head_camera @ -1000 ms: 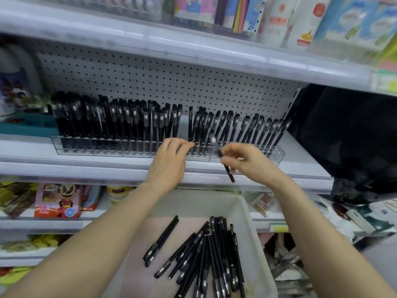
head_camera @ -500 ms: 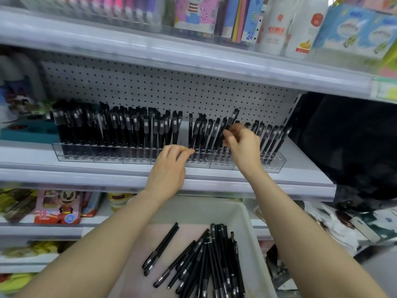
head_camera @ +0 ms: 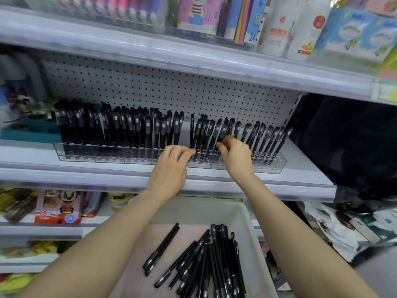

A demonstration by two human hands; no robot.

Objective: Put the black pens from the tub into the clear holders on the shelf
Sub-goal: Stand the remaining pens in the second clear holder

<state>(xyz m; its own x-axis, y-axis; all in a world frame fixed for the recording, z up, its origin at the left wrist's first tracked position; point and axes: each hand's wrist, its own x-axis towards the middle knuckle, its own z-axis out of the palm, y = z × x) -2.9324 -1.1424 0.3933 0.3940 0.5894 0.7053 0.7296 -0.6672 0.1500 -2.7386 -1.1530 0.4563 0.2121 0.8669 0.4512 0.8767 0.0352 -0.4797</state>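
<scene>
9 o'clock: teal tray (head_camera: 30, 131) on the shelf (head_camera: 86, 175), just beside the left end of the clear holders (head_camera: 103, 157). The holders run 9 to 3 o'clock along the shelf, packed with racked pens (head_camera: 120, 130), caps up. The left batch is near upright, the right batch leans toward 1 o'clock. There's a small gap in the row at 12 o'clock of the left hand.

Left hand (head_camera: 169, 168), centre: fingers bent, tips at the holder front against the lower barrel of one leaning pen. Can't tell if it's pinching or just touching.

Right hand (head_camera: 236, 157), just at its 3 o'clock: thumb and fingers pinch the held pen (head_camera: 228, 128) low on the barrel. The pen is in the row, tilted toward 1 o'clock. Its bottom end is hidden, so can't tell if it's seated.

Tub (head_camera: 204, 209) at 6 o'clock, below the shelf, between the forearms. Loose pens (head_camera: 217, 265) lie flat in it, mostly heaped on the right half. Two lie apart at the heap's 9 o'clock.
</scene>
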